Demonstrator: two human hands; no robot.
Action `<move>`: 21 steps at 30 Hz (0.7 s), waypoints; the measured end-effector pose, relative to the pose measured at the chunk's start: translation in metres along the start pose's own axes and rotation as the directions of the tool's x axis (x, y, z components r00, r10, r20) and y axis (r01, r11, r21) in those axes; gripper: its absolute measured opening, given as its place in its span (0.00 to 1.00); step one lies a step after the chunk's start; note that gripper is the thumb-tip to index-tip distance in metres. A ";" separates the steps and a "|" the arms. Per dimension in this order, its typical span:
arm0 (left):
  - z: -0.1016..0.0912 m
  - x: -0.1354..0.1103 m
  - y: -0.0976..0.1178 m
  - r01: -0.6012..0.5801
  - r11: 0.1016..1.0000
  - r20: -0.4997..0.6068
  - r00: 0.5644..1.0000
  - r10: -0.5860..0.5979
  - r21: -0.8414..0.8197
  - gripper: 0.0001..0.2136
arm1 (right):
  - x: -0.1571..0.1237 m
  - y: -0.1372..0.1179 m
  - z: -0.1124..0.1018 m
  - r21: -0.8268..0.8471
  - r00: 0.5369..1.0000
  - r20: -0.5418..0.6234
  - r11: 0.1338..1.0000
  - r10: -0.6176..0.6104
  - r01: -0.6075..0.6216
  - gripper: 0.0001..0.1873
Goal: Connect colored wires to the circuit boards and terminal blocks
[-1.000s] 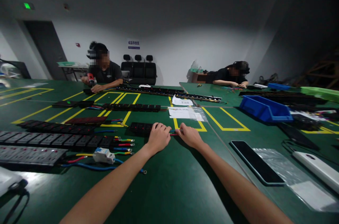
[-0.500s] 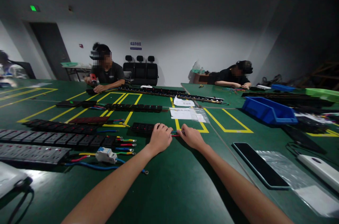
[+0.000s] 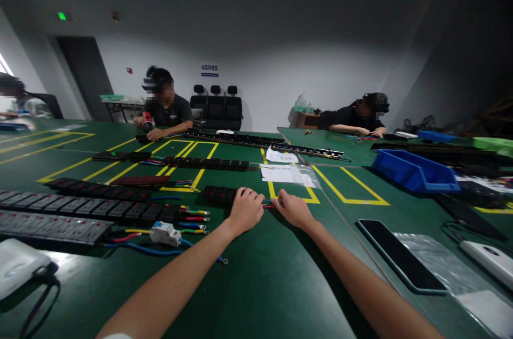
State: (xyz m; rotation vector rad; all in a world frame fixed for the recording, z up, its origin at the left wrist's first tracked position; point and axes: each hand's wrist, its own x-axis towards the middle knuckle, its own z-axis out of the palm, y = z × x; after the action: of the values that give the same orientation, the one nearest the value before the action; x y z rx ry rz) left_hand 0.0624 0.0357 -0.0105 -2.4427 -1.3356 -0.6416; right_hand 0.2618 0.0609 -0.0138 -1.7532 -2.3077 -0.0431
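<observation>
My left hand (image 3: 245, 209) is curled over the near end of a short black power strip (image 3: 218, 194) on the green table, fingers closed on it. My right hand (image 3: 293, 209) lies just to its right, fingers pinched on the coloured wires (image 3: 269, 202) that run out of that strip. The two hands are a few centimetres apart with the wires between them. Both forearms stretch out from the bottom of the view.
Long power strips (image 3: 100, 209) with coloured leads and a small white breaker (image 3: 165, 232) lie to the left. A black phone (image 3: 401, 255), plastic bags, and a blue bin (image 3: 414, 172) are to the right. Two other people work at the far side of the tables.
The view has drifted a little, shifting everything slightly right. My hands keep the same hold on the strip and wires.
</observation>
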 end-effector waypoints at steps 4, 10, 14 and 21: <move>-0.001 0.000 0.000 -0.001 1.000 0.005 1.000 0.001 -0.003 0.09 | 0.000 0.000 0.000 0.004 1.000 0.000 1.000 -0.002 0.002 0.16; -0.001 0.000 0.000 0.005 1.000 0.015 1.000 -0.005 -0.006 0.10 | 0.000 -0.002 -0.002 0.006 0.999 0.023 1.000 0.023 -0.023 0.17; 0.000 0.000 0.000 0.003 1.000 0.013 1.000 -0.004 0.003 0.09 | 0.000 -0.001 0.000 -0.001 1.000 0.010 1.000 0.013 -0.013 0.17; 0.002 0.000 0.000 -0.004 1.000 0.013 1.000 0.004 0.021 0.09 | 0.000 -0.001 0.001 -0.002 1.000 -0.003 1.000 0.009 -0.009 0.16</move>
State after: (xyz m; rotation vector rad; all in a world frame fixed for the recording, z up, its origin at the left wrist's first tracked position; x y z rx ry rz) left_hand 0.0628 0.0365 -0.0119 -2.4367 -1.3351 -0.6088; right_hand 0.2610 0.0604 -0.0146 -1.7624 -2.2984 -0.0464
